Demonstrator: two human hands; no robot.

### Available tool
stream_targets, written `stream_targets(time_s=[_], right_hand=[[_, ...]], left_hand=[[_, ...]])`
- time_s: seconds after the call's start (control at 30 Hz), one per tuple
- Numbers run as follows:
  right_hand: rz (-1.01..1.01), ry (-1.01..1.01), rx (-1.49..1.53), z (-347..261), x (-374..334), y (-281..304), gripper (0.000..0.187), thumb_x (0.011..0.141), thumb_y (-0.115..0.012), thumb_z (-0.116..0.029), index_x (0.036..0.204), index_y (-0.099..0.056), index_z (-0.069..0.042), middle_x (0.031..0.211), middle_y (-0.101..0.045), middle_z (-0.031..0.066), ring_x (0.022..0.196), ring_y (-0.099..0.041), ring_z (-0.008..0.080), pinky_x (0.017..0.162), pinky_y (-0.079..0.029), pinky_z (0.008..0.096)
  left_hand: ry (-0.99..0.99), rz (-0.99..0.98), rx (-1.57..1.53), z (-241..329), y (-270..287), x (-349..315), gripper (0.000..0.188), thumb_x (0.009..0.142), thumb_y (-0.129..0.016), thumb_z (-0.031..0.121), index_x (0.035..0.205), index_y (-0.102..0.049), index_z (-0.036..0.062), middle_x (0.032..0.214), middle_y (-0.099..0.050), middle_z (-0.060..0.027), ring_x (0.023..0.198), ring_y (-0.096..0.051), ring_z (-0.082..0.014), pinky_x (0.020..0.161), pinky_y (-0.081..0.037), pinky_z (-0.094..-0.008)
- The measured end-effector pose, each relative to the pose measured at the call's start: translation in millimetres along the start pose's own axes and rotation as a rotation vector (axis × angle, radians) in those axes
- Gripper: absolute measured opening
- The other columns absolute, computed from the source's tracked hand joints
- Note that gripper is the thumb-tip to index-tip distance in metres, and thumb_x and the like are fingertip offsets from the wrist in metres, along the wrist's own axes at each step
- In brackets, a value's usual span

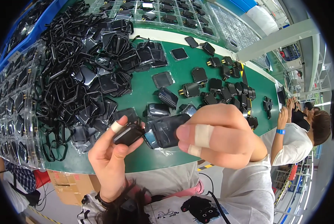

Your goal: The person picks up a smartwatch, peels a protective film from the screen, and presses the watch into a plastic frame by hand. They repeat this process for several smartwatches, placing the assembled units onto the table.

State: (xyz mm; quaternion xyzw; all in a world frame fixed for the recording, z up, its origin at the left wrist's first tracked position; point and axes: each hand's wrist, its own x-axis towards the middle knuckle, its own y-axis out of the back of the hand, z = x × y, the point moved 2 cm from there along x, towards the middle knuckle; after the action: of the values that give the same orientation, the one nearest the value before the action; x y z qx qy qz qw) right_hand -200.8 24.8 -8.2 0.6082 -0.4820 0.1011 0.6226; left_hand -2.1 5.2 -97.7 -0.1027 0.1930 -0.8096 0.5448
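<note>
Nearest, the person's pale shirt (pixel 245 190) shows below the green counter (pixel 144 162), its front printed with a black animal. Just over the counter's near edge, the left hand (pixel 111 155) has a narrow grip, holding a small black rounded case (pixel 129 135) between thumb and fingers. Beside it, the right hand (pixel 226 140) pinches a dark, glossy see-through cover (pixel 167 131) close to that case; whether the two touch, I cannot tell. Pale tape wraps fingers on both hands. Just beyond the hands lies a shiny black block (pixel 168 97), with a flat dark square (pixel 163 79) in clear film behind it. To the left spreads a tangled heap of black frames (pixel 68 63); to the right, black cases with gold-coloured pins (pixel 215 86) lie loosely grouped. Clear trays (pixel 16 115) filled with black pieces stand along the left side, a blue bin (pixel 25 43) behind them. More filled trays (pixel 174 15) line the far side. Farther off at right, a co-worker wearing a blue wristband (pixel 281 131) sits by the counter.
</note>
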Motion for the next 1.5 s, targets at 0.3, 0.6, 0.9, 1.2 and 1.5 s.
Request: stream_targets(time_s=[0.3,0.6,0.9,1.2,1.5], right_hand=[[-0.146,-0.496,0.447,6.1,11.3,-12.4,0.023,0.065,-0.077,0.003,0.084,-0.065,0.002,0.099,-0.061,0.0134,0.072,-0.059,0.0223,0.057,-0.049,0.0267],[-0.158,-0.739,0.438,15.7,11.5,-42.3,0.024,0.068,-0.075,0.003,0.09,-0.065,-0.001,0.093,-0.051,0.0074,0.077,-0.058,0.0149,0.061,-0.048,0.0228],[-0.124,-0.65,0.48,7.4,13.1,-48.4,0.024,0.068,-0.075,0.001,0.089,-0.062,0.001,0.096,-0.055,0.0128,0.079,-0.058,0.0205,0.065,-0.05,0.027],[-0.152,-0.565,0.332,-4.4,14.9,-45.7,0.026,0.066,-0.077,-0.002,0.086,-0.062,0.003,0.083,-0.056,0.0132,0.075,-0.057,0.0247,0.062,-0.048,0.0297],[-0.088,-0.63,0.461,-7.2,14.7,-46.6,0.028,0.064,-0.079,-0.005,0.085,-0.061,0.002,0.08,-0.054,0.0092,0.068,-0.053,0.0213,0.057,-0.044,0.0279]], left_hand=[[-0.029,-0.006,-0.141,-3.1,-1.3,-0.4,0.051,0.086,-0.061,0.008,0.129,-0.038,-0.0078,0.124,-0.049,-0.0206,0.108,-0.057,-0.0296,0.089,-0.052,-0.039],[-0.049,-0.085,-0.086,0.5,-9.5,-1.4,0.057,0.079,-0.056,-0.015,0.131,-0.033,-0.007,0.132,-0.041,-0.0187,0.11,-0.055,-0.0246,0.094,-0.048,-0.036],[-0.224,0.066,-0.053,-9.4,-1.8,-4.7,0.045,0.079,-0.062,-0.011,0.12,-0.044,-0.0083,0.112,-0.057,-0.0154,0.097,-0.06,-0.0186,0.083,-0.052,-0.0295],[-0.446,0.1,0.119,3.2,-12.2,-6.9,0.022,0.079,-0.065,-0.003,0.098,-0.054,-0.0063,0.093,-0.061,-0.0162,0.086,-0.062,-0.0234,0.069,-0.053,-0.0304],[-0.41,0.151,-0.06,-3.2,-10.1,-9.9,0.03,0.082,-0.07,0.022,0.091,-0.052,-0.0007,0.086,-0.057,-0.0101,0.076,-0.053,-0.0153,0.062,-0.042,-0.0235]])
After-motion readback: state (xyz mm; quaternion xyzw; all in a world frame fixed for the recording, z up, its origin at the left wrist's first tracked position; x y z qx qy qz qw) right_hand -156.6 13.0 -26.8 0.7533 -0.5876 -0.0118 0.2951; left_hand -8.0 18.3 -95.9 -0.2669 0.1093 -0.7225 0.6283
